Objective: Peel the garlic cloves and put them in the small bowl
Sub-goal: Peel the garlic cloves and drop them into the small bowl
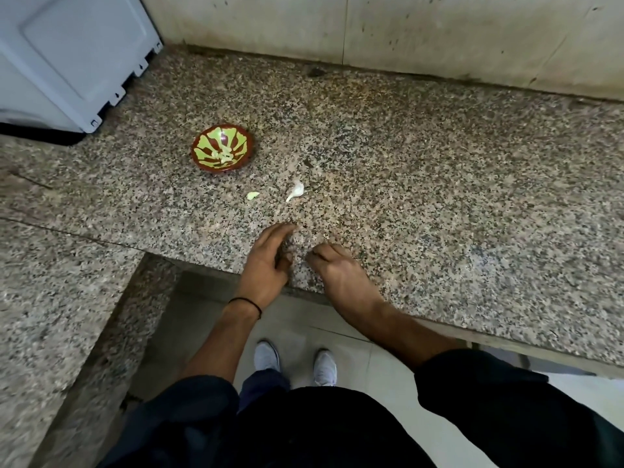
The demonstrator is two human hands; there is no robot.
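A small red-brown bowl (223, 152) with a green pattern stands on the granite counter (422, 170) and holds a few pale peeled cloves. An unpeeled white garlic clove (295, 191) lies to the right of and nearer than the bowl, with a small pale green piece (252, 195) to its left. My left hand (270, 261) rests at the counter's front edge, fingers stretched forward, nothing seen in it. My right hand (337, 270) is beside it, back up, fingers bent down with the tips on the stone. Both hands are nearer than the clove and apart from it.
A white appliance (67, 59) stands at the back left against the tiled wall (405, 32). The counter wraps round in an L on the left (50, 298). Below its edge are the tiled floor and my shoes (295, 363).
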